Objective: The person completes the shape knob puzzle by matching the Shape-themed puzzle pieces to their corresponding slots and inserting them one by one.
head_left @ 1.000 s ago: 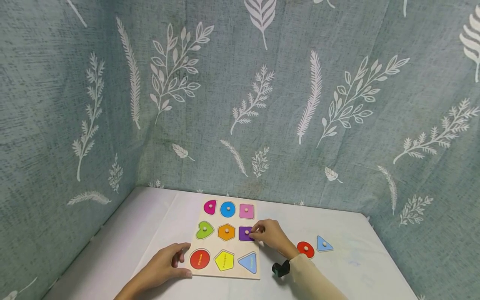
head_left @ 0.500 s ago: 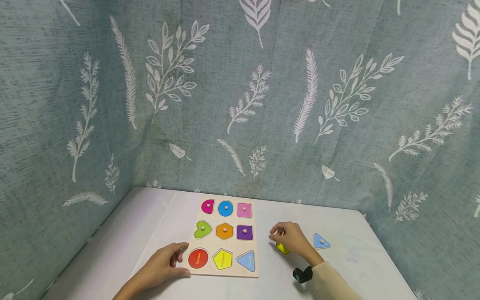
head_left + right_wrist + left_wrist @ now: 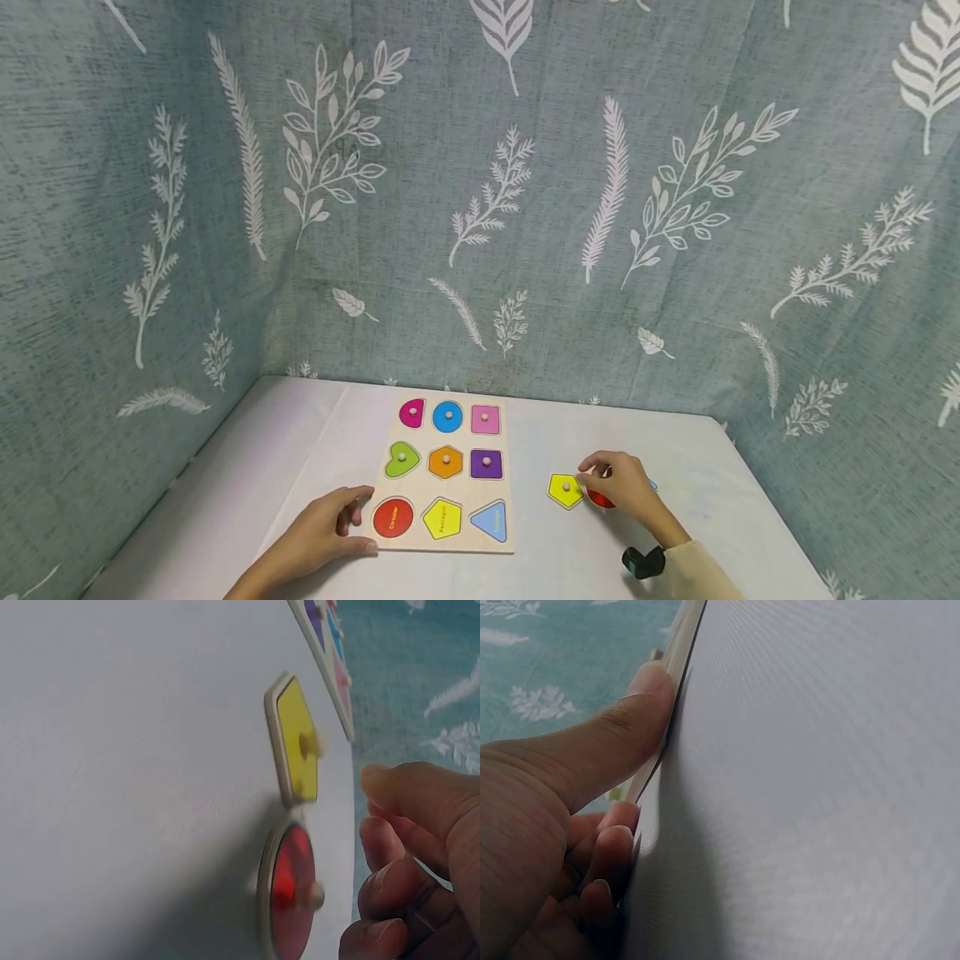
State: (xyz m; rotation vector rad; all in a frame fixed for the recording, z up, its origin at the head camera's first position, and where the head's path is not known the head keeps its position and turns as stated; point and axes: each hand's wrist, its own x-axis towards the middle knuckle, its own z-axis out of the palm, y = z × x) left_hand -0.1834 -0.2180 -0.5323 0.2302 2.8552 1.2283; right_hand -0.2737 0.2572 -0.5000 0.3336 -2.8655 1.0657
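My left hand (image 3: 322,529) rests against the near left corner of a wooden shape puzzle board (image 3: 465,490), thumb along its edge in the left wrist view. Six knobbed pieces sit in the far rows. The near row shows recesses with red, yellow and blue bottoms. To the right, a loose yellow pentagon piece (image 3: 562,492) lies beside a red circle piece (image 3: 600,499), partly covered by my right hand (image 3: 622,483). In the right wrist view its fingers are bent loosely near the red piece's knob (image 3: 315,896), with nothing between them.
A blue triangle piece (image 3: 653,484) peeks out behind the right hand. A white cloth covers the table (image 3: 712,467), backed by a green leaf-patterned curtain (image 3: 420,233). A black wrist device (image 3: 643,562) sits below the right wrist.
My right hand has left the board's purple square and moved right, past the yellow pentagon, to above the red circle. The left hand keeps its place at the board's corner.
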